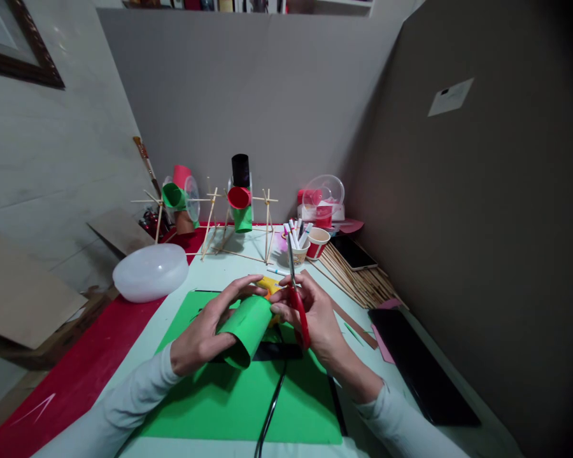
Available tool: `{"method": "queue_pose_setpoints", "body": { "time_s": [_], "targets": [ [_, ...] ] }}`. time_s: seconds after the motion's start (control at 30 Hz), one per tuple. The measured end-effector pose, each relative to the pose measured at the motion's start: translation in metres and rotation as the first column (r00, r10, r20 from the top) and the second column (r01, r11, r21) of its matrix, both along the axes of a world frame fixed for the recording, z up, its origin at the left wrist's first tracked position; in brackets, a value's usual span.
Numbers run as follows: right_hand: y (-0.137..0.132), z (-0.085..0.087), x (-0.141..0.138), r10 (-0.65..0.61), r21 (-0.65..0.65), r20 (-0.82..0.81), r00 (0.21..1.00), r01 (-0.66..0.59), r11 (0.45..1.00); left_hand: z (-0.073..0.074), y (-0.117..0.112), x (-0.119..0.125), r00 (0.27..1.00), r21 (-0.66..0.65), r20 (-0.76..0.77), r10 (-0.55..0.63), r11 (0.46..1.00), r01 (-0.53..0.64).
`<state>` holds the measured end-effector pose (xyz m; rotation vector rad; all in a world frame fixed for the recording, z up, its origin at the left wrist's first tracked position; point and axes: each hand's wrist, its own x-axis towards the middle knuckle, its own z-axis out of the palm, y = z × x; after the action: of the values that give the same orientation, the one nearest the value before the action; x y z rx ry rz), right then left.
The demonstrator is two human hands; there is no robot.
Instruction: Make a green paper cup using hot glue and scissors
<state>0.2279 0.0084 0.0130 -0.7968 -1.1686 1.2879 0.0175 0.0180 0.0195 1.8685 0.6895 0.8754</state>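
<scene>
My left hand [205,331] is wrapped round a rolled tube of green paper [246,327], held just above a flat green sheet [248,401] on the table. My right hand [318,318] grips red-handled scissors [298,312], blades pointing up and away from me. The fingertips of both hands meet at the far end of the tube. A yellow object [268,284] shows just behind my fingers.
A skewer frame [229,222] carries red, green and black cups [239,197]. Near it stand a cup of markers [297,245], a red paper cup [318,242], clear plastic lids [323,194], a white dome [150,272], a bundle of skewers [358,277], and a phone [353,252]. A black cable [272,401] crosses the sheet.
</scene>
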Motion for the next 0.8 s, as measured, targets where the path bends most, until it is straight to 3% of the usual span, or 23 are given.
{"method": "queue_pose_setpoints", "body": {
  "time_s": [0.13, 0.27, 0.4, 0.47, 0.57, 0.8],
  "targets": [
    [0.001, -0.002, 0.0, -0.032, 0.001, -0.037, 0.999, 0.032, 0.999, -0.009, 0.004, 0.002, 0.992, -0.02, 0.122, 0.042, 0.999, -0.039],
    [0.003, -0.003, 0.003, -0.096, 0.005, -0.057, 0.994, 0.097, 0.995, -0.012, 0.002, 0.004, 0.97, -0.135, 0.24, 0.041, 0.991, -0.008],
    [0.007, -0.007, 0.005, -0.165, 0.024, -0.076, 0.983, 0.167, 0.986, -0.005, -0.004, 0.004, 0.942, -0.368, 0.334, 0.034, 0.925, 0.097],
    [0.008, -0.008, 0.005, -0.181, 0.031, -0.083, 0.98, 0.184, 0.982, -0.001, -0.006, 0.005, 0.922, -0.416, 0.388, 0.014, 0.895, 0.161],
    [0.008, -0.009, 0.004, -0.181, 0.029, -0.08, 0.98, 0.184, 0.983, 0.002, -0.005, 0.007, 0.913, -0.369, 0.408, -0.004, 0.914, 0.169],
    [0.004, -0.002, 0.005, -0.137, 0.005, -0.014, 0.99, 0.137, 0.991, 0.004, -0.003, 0.002, 0.964, -0.194, 0.261, 0.058, 0.981, -0.006]
  ]
}}
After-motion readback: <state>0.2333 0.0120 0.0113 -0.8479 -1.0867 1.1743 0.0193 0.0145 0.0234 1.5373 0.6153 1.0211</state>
